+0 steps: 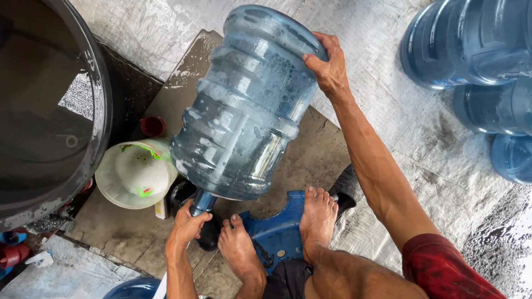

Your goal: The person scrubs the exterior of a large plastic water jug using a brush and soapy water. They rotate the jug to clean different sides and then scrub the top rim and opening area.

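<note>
Support comes from both ends: left hand (187, 226) has its fingers closed around the neck of the water jug (246, 105), and right hand (328, 65) clasps the base rim. Held tilted above the wet floor (388, 99), the ribbed, translucent blue plastic appears soapy inside.

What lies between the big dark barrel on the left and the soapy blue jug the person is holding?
In the head view, a small dark red cup and a pale round bucket of foamy water sit between the barrel and the jug.
</note>
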